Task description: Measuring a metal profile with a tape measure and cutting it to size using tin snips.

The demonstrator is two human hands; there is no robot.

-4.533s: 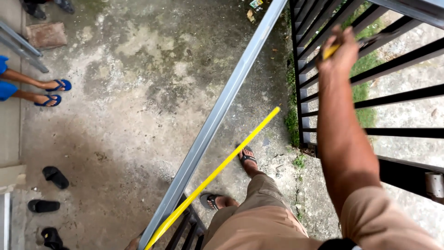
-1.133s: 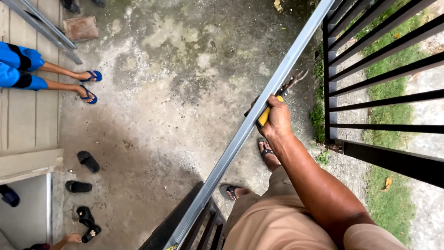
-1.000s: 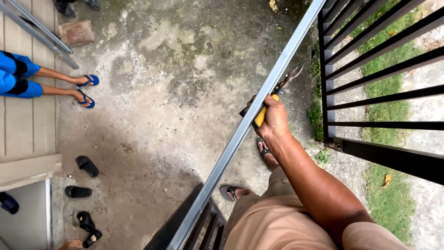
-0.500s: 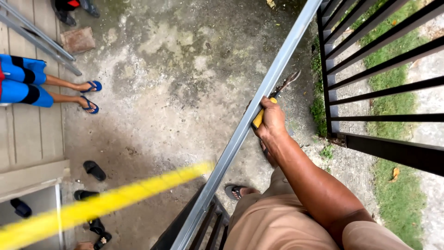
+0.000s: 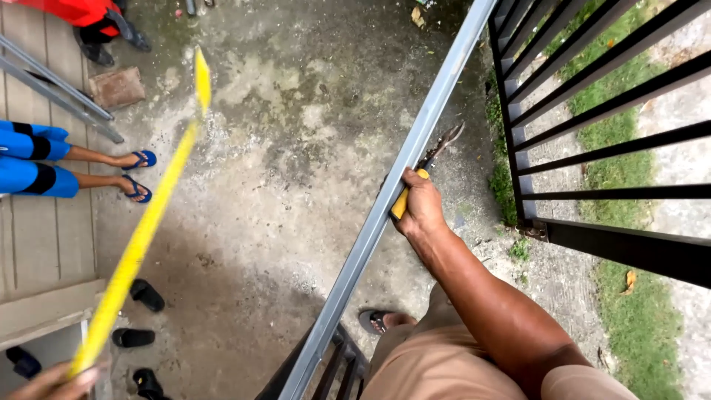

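Concrete yard (image 5: 296, 170) | right hand (image 5: 421, 207) grip closed on snips (image 5: 426, 167) beside metal rail (image 5: 385, 200) | left hand (image 5: 52, 381) pinching yellow tape (image 5: 141, 237)

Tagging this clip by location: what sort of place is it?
Probably a house's front yard or porch, seen from above: a stained concrete floor, a black barred gate with grass beyond, and sandals left by the wall.

There are no packages, labels, signs or screens to see here; only bare concrete, metal bars and grass are in view.
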